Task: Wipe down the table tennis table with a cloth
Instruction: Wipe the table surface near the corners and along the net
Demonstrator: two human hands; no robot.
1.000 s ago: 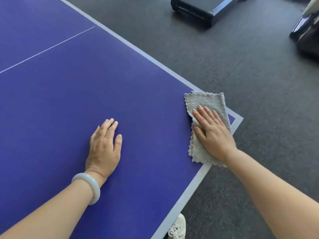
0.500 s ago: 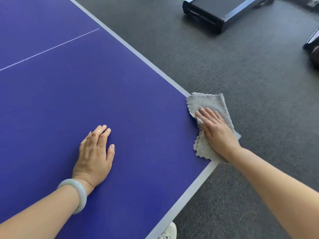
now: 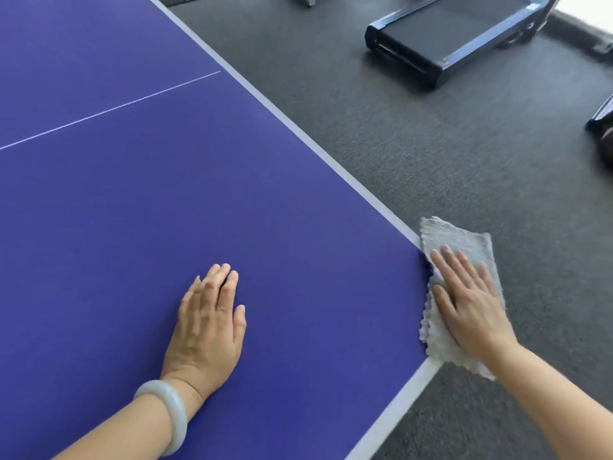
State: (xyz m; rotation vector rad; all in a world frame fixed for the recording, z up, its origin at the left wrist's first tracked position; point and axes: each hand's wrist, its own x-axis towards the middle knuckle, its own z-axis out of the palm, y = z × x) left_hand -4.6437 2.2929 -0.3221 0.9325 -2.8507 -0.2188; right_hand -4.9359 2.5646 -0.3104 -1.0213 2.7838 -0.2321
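A grey cloth (image 3: 459,239) is pressed flat on the white-lined corner of the blue bench (image 3: 132,210) by the straight fingers (image 3: 455,264) of the right hand (image 3: 472,305), the left hand (image 3: 205,330) is laid flat with fingers straight, and a treadmill (image 3: 447,34) is seen on grey carpet (image 3: 398,144).

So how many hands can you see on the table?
2. The left hand lies flat on the blue table. The right hand presses the grey cloth at the table's corner. No other hand shows.
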